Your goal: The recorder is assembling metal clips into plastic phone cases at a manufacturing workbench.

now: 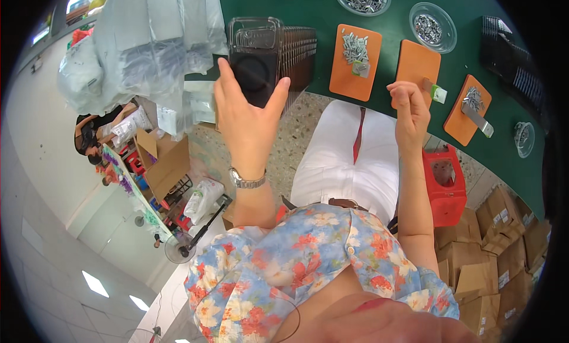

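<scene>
Phone-case stack [274,58]; near end between thumb and forefinger; left hand [252,121]

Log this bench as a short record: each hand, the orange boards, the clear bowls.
Left hand: fingers and thumb spread about the front of a row of phone cases
Right hand: fingers curled, at the middle orange board; any hold unclear
Orange boards: three; outer two bear small metal pieces
Clear bowls: three, with metal pieces inside
</scene>
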Demonstrator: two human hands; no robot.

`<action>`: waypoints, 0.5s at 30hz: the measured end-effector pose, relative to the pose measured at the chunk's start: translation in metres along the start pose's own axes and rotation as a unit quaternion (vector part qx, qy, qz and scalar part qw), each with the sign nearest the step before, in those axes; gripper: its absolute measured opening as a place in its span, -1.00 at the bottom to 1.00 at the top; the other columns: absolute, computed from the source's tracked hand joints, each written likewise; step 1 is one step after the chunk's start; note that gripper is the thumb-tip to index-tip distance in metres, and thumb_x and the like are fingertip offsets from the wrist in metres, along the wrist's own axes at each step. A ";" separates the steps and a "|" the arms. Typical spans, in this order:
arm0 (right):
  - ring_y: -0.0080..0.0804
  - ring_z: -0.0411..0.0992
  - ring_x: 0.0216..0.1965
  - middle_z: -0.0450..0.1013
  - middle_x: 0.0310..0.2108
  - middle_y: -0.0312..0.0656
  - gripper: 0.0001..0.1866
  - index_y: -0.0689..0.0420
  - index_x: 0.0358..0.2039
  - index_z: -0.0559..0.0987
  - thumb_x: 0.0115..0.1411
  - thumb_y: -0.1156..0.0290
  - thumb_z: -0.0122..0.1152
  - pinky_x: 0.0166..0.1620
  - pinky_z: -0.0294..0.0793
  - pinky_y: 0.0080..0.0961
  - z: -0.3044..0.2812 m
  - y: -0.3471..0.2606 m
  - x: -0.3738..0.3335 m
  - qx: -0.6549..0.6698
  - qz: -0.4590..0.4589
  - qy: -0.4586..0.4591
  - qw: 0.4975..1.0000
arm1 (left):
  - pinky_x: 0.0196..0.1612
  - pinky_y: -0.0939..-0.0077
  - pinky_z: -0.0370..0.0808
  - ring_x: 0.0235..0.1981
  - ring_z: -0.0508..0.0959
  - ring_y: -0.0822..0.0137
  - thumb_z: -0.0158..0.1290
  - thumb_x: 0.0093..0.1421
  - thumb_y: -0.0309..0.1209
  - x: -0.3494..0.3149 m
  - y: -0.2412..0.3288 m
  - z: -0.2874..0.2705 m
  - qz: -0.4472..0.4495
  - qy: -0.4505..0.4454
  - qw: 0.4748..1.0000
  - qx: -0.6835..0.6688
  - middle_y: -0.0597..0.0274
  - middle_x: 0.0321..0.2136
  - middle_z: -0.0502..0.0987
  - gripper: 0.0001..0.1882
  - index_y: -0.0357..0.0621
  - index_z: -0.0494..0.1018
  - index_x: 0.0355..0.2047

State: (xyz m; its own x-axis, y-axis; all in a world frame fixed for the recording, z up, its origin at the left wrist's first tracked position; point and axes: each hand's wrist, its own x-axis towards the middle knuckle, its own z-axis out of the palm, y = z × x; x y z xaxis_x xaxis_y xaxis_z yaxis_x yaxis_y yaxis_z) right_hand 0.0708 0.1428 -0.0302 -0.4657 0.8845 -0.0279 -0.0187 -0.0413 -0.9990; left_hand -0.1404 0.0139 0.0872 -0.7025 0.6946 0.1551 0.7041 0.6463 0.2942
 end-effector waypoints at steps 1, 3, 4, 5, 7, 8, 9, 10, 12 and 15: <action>-0.68 0.26 -0.36 0.40 -0.32 -0.33 -0.79 0.25 -0.36 0.49 0.35 0.38 0.04 -0.31 0.23 -0.72 -0.002 0.003 -0.002 0.005 0.027 -0.007 1.000 | -0.05 0.14 0.43 -0.03 0.42 -0.11 0.27 0.01 -0.06 0.000 0.001 0.004 -0.017 -0.008 1.000 0.011 -0.16 -0.01 0.34 -0.02 -0.38 0.06 0.26; -0.68 0.26 -0.38 0.37 -0.33 -0.32 -0.80 0.26 -0.37 0.48 0.34 0.39 0.06 -0.32 0.24 -0.74 -0.003 0.003 -0.004 -0.018 0.011 -0.007 1.000 | -0.06 0.13 0.44 -0.04 0.42 -0.12 0.26 0.02 -0.05 -0.003 0.002 0.009 -0.018 -0.011 1.000 0.021 -0.16 -0.01 0.34 -0.01 -0.37 0.04 0.27; -0.68 0.26 -0.39 0.37 -0.33 -0.31 -0.80 0.27 -0.38 0.48 0.33 0.39 0.07 -0.33 0.25 -0.73 -0.004 0.003 -0.006 -0.016 0.020 -0.009 1.000 | -0.07 0.13 0.45 -0.04 0.43 -0.12 0.24 0.03 -0.03 -0.004 0.001 0.011 -0.020 -0.015 0.999 0.031 -0.16 0.00 0.34 0.00 -0.37 0.02 0.28; -0.67 0.27 -0.40 0.36 -0.33 -0.31 -0.80 0.27 -0.38 0.47 0.32 0.40 0.08 -0.34 0.26 -0.73 -0.006 0.002 -0.007 -0.016 0.028 -0.010 0.999 | -0.07 0.13 0.45 -0.04 0.43 -0.12 0.24 0.03 -0.03 -0.005 0.001 0.013 -0.018 -0.011 0.999 0.027 -0.16 0.00 0.34 0.00 -0.37 0.02 0.28; -0.64 0.29 -0.40 0.36 -0.34 -0.29 -0.80 0.29 -0.39 0.46 0.31 0.41 0.10 -0.34 0.30 -0.70 -0.008 -0.001 -0.008 -0.029 0.034 -0.011 0.999 | -0.09 0.11 0.46 -0.04 0.43 -0.13 0.23 0.03 -0.03 -0.007 0.001 0.013 -0.030 -0.032 0.999 0.012 -0.15 0.00 0.33 0.01 -0.36 -0.02 0.29; -0.64 0.29 -0.40 0.36 -0.33 -0.28 -0.80 0.29 -0.39 0.46 0.31 0.41 0.10 -0.34 0.30 -0.70 -0.009 -0.001 -0.007 -0.036 0.028 -0.013 0.999 | -0.09 0.11 0.46 -0.04 0.43 -0.13 0.23 0.03 -0.03 -0.007 0.001 0.014 -0.028 -0.025 0.999 0.006 -0.15 0.00 0.33 0.01 -0.36 -0.02 0.29; -0.61 0.31 -0.40 0.37 -0.36 -0.26 -0.81 0.29 -0.41 0.46 0.29 0.43 0.12 -0.33 0.31 -0.68 -0.008 -0.005 -0.007 -0.041 0.042 -0.018 0.998 | -0.10 0.11 0.47 -0.04 0.43 -0.13 0.23 0.02 -0.04 -0.007 0.001 0.013 -0.035 -0.034 0.999 0.014 -0.15 0.01 0.33 0.02 -0.36 -0.04 0.30; -0.59 0.32 -0.40 0.38 -0.37 -0.26 -0.82 0.29 -0.41 0.46 0.28 0.44 0.13 -0.32 0.32 -0.66 -0.006 -0.007 -0.007 -0.047 0.037 -0.029 0.998 | -0.10 0.10 0.47 -0.04 0.43 -0.13 0.23 0.02 -0.05 -0.007 0.000 0.013 -0.043 -0.044 0.998 0.022 -0.15 0.01 0.32 0.03 -0.36 -0.05 0.30; -0.67 0.29 -0.35 0.38 -0.35 -0.31 -0.83 0.26 -0.38 0.47 0.32 0.44 0.08 -0.29 0.28 -0.73 -0.002 -0.010 -0.007 -0.062 0.006 -0.058 0.996 | -0.11 0.10 0.47 -0.03 0.43 -0.13 0.24 0.01 -0.06 -0.006 0.000 0.012 -0.049 -0.038 0.998 0.017 -0.16 0.02 0.32 0.04 -0.37 -0.06 0.30; -0.58 0.35 -0.32 0.39 -0.36 -0.26 -0.86 0.29 -0.38 0.46 0.29 0.47 0.09 -0.22 0.35 -0.68 0.002 -0.018 -0.005 -0.090 -0.020 -0.092 0.991 | -0.08 0.09 0.45 0.00 0.41 -0.14 0.24 0.01 -0.05 -0.010 -0.003 0.017 -0.052 -0.047 0.997 0.012 -0.19 0.05 0.29 0.07 -0.40 -0.10 0.30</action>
State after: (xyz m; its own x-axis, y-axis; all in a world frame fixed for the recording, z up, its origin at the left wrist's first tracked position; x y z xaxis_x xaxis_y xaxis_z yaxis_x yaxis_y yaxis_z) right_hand 0.0720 0.1383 -0.0122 -0.6210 0.7838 0.0030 0.1102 0.0911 -0.9897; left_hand -0.1341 0.0107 0.0689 -0.7596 0.6494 0.0360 0.6313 0.7229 0.2810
